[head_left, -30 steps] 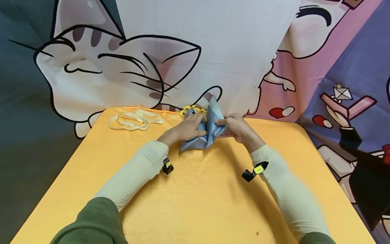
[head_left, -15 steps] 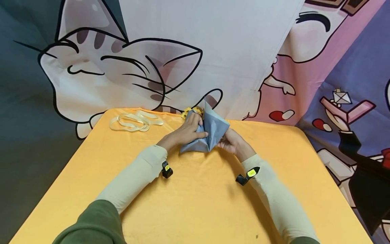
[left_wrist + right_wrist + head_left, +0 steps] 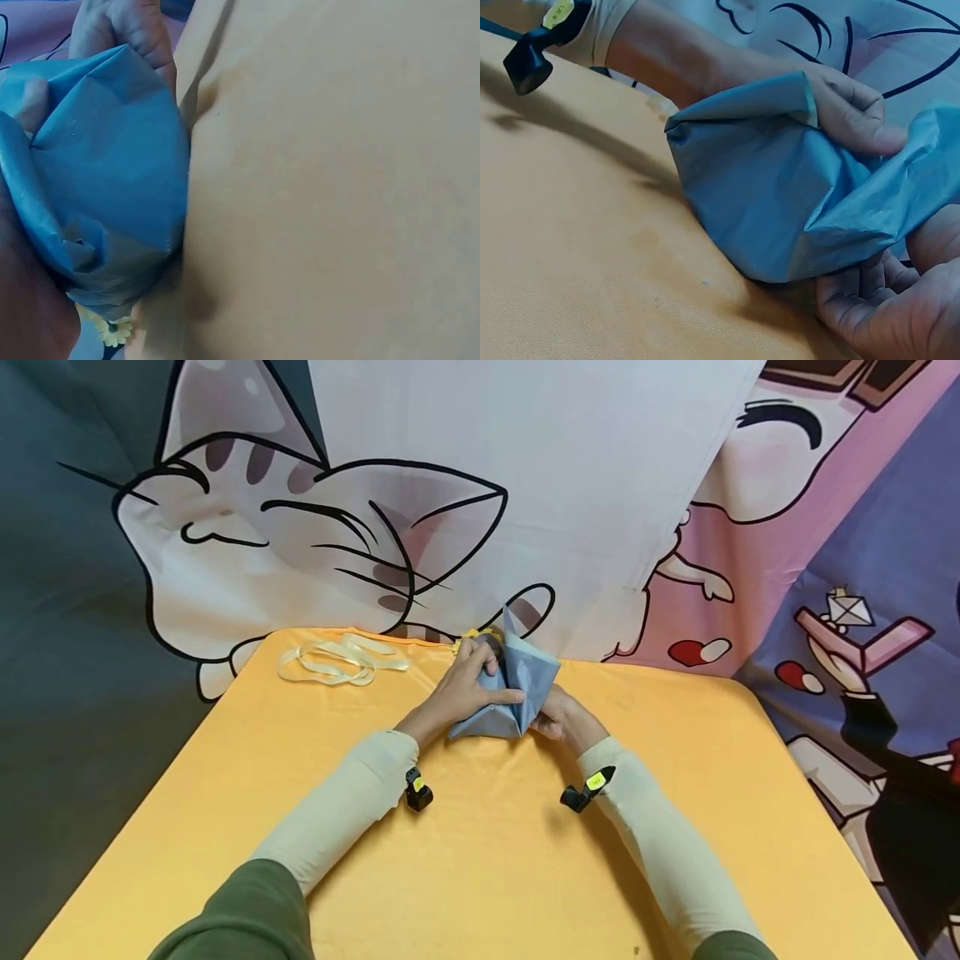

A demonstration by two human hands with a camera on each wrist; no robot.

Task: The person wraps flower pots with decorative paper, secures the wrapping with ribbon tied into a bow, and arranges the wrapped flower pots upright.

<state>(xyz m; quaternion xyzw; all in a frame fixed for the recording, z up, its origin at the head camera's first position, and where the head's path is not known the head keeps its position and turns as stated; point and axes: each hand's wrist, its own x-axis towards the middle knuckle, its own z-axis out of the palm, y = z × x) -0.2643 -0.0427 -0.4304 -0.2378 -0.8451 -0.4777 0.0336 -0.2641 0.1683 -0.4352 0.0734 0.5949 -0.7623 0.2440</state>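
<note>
Blue wrapping paper [image 3: 534, 677] stands folded around a small bunch of yellow flowers [image 3: 115, 331] near the table's far edge. My left hand [image 3: 467, 689] grips the wrapped paper from the left, its thumb pressed across the front fold. My right hand [image 3: 564, 718] is low at the paper's right side, partly hidden behind it. In the right wrist view, the right hand's curled fingers [image 3: 855, 292] hold the paper's lower edge near the thumb. A raised paper flap points upward between the hands. Most of the flowers are covered by the left hand and the paper.
A loosely looped cream ribbon [image 3: 330, 662] lies at the far left of the yellow-covered table [image 3: 480, 860]. Behind the table's far edge hangs a cartoon-printed cloth [image 3: 585, 510]. Wrist cameras [image 3: 418, 790] are worn on both forearms.
My right hand has slid down and left, from pinching the flap's right edge to behind the paper. The flap has spread wider. My left hand keeps its hold, with its fingers more bent.
</note>
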